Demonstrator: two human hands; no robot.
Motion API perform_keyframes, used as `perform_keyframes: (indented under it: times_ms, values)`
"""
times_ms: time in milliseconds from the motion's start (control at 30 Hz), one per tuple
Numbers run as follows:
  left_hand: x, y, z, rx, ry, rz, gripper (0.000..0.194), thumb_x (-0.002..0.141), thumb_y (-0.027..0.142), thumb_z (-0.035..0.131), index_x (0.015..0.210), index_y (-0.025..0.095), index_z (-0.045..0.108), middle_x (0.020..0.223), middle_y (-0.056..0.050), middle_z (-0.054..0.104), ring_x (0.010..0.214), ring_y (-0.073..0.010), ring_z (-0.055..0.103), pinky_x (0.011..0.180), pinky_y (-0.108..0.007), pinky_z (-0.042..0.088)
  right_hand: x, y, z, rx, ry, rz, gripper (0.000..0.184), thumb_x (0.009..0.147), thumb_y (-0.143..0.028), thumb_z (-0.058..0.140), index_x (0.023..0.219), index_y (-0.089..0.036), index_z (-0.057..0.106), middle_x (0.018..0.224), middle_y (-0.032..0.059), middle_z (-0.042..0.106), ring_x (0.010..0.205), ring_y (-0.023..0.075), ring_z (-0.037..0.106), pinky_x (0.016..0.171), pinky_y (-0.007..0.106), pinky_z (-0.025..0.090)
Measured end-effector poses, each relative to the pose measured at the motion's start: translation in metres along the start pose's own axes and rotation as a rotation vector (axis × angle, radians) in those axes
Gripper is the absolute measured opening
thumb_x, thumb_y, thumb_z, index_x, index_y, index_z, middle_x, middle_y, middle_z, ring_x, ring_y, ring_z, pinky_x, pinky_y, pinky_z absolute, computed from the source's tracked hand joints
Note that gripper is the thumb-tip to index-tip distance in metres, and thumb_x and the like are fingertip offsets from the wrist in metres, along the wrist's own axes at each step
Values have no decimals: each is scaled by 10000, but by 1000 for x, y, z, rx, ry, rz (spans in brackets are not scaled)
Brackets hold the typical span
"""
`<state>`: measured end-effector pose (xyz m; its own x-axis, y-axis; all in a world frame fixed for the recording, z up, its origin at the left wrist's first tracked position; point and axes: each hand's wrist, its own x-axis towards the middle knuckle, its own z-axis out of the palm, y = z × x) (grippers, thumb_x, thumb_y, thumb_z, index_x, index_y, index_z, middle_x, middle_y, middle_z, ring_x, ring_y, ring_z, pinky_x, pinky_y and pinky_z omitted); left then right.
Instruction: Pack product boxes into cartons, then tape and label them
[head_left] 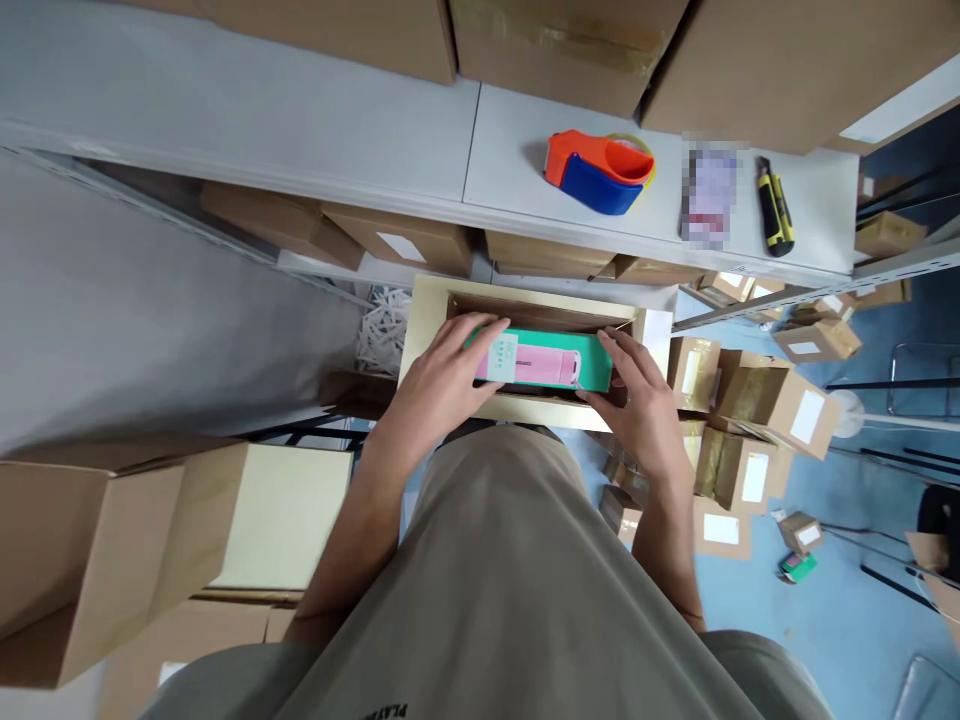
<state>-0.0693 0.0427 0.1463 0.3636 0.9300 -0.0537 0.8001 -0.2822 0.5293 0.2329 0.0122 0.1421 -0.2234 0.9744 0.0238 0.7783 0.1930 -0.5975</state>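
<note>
A green product box with a pink bottle-like item pictured on its face lies lengthwise at the mouth of an open cardboard carton. My left hand grips the box's left end, thumb on the near side and fingers on the far side. At the other end, my right hand holds the right edge between thumb and fingers. The carton's pale flaps are folded outward, and its inside below the green box is mostly hidden.
On the white shelf ahead are an orange and blue tape dispenser, a pixelated item and a yellow-black utility knife. Shredded paper lies left of the carton. Many cardboard boxes stand at right; an open carton is at left.
</note>
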Motion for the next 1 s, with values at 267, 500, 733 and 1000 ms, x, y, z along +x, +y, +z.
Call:
perform_keyframes:
  times_ms: [267, 500, 733, 1000]
  values:
    - [-13, -22, -5, 110, 143, -269, 733, 1026, 379, 794, 1702, 261, 534, 1686, -142, 611, 1607, -373, 551, 1376, -526, 443, -29, 38, -3, -24, 115, 208, 645, 1095, -576, 697, 1671, -292, 631, 1602, 159, 677, 1036, 280, 784, 833, 462, 703]
    - [-19, -42, 28, 191, 64, -549, 507, 973, 469, 815, 1394, 190, 765, 1386, -192, 798, 1368, -428, 716, 1198, -519, 564, -37, 62, 14, -80, 69, 495, 687, 1050, -833, 597, 1147, -189, 816, 1161, 167, 835, 811, 278, 757, 775, 413, 550]
    - [-20, -43, 55, 224, 8, -725, 257, 1019, 382, 691, 1085, 205, 865, 1114, -181, 878, 1052, -392, 830, 948, -457, 611, -26, 66, 28, -212, -65, 559, 346, 1106, -465, 590, 1017, -207, 802, 1039, 160, 872, 886, 334, 778, 800, 396, 479]
    - [-110, -52, 37, 125, 170, -834, 260, 990, 395, 660, 976, 219, 851, 1097, -167, 885, 1006, -367, 833, 852, -407, 563, -20, 12, 34, -323, 77, 351, 340, 1031, -468, 585, 933, -215, 790, 896, 116, 838, 810, 301, 768, 733, 364, 455]
